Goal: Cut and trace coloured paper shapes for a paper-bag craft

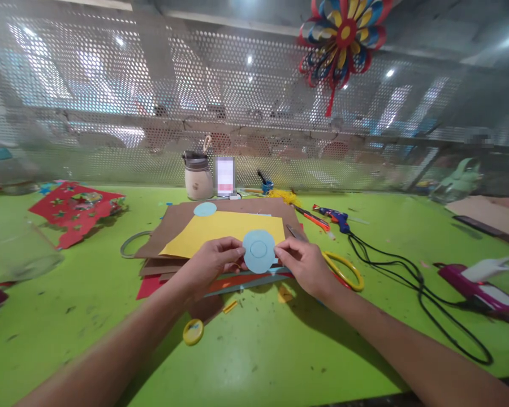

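Note:
A light blue paper circle (259, 263), with a smaller ring marked at its middle, is held up between my two hands. My left hand (220, 257) pinches its left edge; my right hand (299, 260) pinches the right edge. Behind it, a yellow sheet (220, 229) lies on a stack of brown and coloured paper (152, 240). Another light blue paper circle (205, 209) rests at the back of the stack. Yellow-handled scissors (356, 277) lie beside my right hand, their blades partly hidden by it.
A glue gun (337, 217) with a black cord (411, 271) and a purple power strip (479, 291) are on the right. Red cut paper (70, 212) lies left. A yellow tape roll (193, 332) sits in front. A jar (198, 178) and phone (225, 176) stand behind.

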`<state>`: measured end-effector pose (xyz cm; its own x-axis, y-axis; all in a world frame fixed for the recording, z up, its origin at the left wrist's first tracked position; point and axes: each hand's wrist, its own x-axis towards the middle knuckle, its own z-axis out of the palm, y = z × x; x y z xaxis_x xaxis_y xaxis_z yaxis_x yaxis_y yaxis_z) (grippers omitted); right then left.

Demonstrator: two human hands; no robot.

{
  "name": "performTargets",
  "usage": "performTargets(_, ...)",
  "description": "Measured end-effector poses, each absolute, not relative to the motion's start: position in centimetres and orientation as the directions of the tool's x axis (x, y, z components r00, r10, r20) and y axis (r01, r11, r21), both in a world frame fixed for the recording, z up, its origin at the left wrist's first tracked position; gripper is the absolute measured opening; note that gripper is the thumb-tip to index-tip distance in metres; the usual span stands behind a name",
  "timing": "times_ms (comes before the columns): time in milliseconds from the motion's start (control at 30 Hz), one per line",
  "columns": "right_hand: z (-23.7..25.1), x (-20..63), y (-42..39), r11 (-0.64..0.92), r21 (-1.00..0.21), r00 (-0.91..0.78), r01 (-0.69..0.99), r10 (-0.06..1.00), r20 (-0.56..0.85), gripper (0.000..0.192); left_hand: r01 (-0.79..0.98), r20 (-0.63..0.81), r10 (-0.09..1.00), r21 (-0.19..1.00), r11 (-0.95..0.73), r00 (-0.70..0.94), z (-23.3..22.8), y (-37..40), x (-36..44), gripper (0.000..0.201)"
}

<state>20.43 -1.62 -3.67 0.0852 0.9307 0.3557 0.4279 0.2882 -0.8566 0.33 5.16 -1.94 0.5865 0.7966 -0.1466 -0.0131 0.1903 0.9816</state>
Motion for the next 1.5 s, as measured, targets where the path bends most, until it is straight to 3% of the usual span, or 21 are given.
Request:
performTargets(667, -4.3, 20.9, -1.2, 0.328, -0.834, 0.100, 0.444, 0.906, 0.410, 0.020, -0.025, -0.147, 0.798, 0.980, 0.200, 0.585, -1.9, 5.2, 0.4, 0.020)
performTargets(1200, -3.3, 20.0, -2.0, 0.194, -0.927, 0.074, 0.319, 0.971, 0.229, 0.022, -0.122, -0.142, 0.741, 0.949, 0.290, 0.657, -2.3, 4.7, 0.6, 0.021)
performTargets(1500, -3.1, 20.7, -1.7, 0.193, -0.903, 0.053, 0.385, 0.972, 0.231, 0.020, -0.084, -0.182, 0.751, 0.950, 0.301, 0.635, -2.2, 4.5, 1.0, 0.019)
